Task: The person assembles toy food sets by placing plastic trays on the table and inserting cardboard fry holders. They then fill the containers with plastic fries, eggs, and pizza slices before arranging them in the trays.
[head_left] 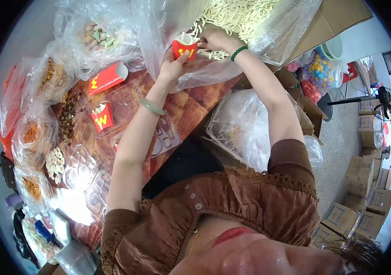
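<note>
My left hand [173, 66], with a pale green bangle at its wrist, is closed around a small red french fry carton [186, 49] with a yellow M. Cream fry-shaped sticks stand out of the carton's top. Beside it, my right hand [215, 39] is inside a clear plastic bag [273, 43], over a heap of cream fry-shaped sticks [237, 16]. Its fingers are curled and partly hidden, so what they pinch does not show. On the table lie a filled red carton [102, 117] and a larger red carton [108, 79] with a white inside.
Bags of pastel pieces [99, 36] and orange pieces [32, 134] line the left of the patterned table [186, 107]. Clear plastic trays [83, 167] lie there too. Below the right arm sits a plastic-lined box [241, 123]. Cardboard boxes [363, 176] and a fan [383, 104] stand at right.
</note>
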Demonstrator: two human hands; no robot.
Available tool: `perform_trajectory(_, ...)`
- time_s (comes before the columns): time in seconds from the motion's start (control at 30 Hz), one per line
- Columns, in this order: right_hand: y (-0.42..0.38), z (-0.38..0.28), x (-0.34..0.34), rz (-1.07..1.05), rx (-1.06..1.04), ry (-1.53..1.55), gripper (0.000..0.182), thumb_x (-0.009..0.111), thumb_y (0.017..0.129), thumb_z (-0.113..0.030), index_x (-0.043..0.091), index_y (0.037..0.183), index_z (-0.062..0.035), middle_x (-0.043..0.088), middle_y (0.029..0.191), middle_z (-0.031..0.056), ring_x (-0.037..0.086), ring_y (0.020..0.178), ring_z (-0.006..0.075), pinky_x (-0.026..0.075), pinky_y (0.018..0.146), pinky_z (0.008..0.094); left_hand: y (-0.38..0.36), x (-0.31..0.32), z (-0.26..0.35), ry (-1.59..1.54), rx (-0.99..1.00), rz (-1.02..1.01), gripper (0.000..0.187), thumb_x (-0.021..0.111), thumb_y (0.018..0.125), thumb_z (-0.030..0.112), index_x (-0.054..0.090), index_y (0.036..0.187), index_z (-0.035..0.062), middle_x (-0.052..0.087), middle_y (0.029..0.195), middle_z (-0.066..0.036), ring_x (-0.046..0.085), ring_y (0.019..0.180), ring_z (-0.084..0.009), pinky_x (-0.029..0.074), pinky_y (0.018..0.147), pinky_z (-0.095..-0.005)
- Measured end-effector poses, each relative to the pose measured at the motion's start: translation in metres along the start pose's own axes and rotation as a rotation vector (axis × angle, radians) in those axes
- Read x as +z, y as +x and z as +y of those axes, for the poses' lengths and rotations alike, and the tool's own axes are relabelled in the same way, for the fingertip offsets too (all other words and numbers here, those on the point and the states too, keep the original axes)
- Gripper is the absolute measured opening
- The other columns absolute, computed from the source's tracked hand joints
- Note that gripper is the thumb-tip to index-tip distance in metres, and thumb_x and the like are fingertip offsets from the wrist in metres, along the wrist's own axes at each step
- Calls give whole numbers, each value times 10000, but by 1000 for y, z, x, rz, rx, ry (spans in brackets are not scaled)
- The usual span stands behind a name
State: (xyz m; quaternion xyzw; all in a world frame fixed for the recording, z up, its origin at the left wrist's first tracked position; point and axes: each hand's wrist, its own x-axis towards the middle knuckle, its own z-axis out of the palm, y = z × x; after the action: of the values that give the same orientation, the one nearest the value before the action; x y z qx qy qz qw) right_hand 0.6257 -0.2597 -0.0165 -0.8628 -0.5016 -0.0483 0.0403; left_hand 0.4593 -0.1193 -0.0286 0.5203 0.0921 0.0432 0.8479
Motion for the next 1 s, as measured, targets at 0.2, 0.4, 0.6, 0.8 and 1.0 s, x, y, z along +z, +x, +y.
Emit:
perform_trajectory(0.2,-7,8,-37,205,221,367,254,608,816,-266,595,877,-20,628,745,147,621,702,285,483,631,377,-1,1,-3,1,10,6,368,552,898,71,434,1241,10,598,1077,-107,615,913,-206,545,727,-319)
perform_trajectory(0.4,-34,-57,-97,220,-76,223,160,574,813,-193,580,887,-51,613,770,136,609,727,303,472,648,399,6,13,-13,95,87,-42,340,582,890,98,469,1195,-2,587,1075,-113,610,936,-217,542,788,-327)
perform_trajectory(0.6,-24,-65,-121,-460,21,316,176,606,806,-147,616,915,-9,616,779,139,596,730,250,459,666,342,-11,28,-11,187,204,-50,328,588,889,100,484,1179,-11,587,1073,-106,599,943,-187,523,816,-299)
perform_trajectory(0.8,-33,-76,-123,-40,-94,264,193,591,814,-144,617,940,0,631,775,152,599,688,261,462,654,338,-29,36,-2,-55,59,-55,326,573,895,85,476,1190,-11,574,1107,-103,592,970,-202,515,837,-319)
perform_trajectory(1.0,-50,-67,-142,263,111,68,222,600,818,-239,646,934,-56,638,841,147,609,818,306,477,723,362,-32,31,-3,-182,67,-47,305,572,898,104,488,1173,1,594,1081,-94,599,937,-178,518,782,-298)
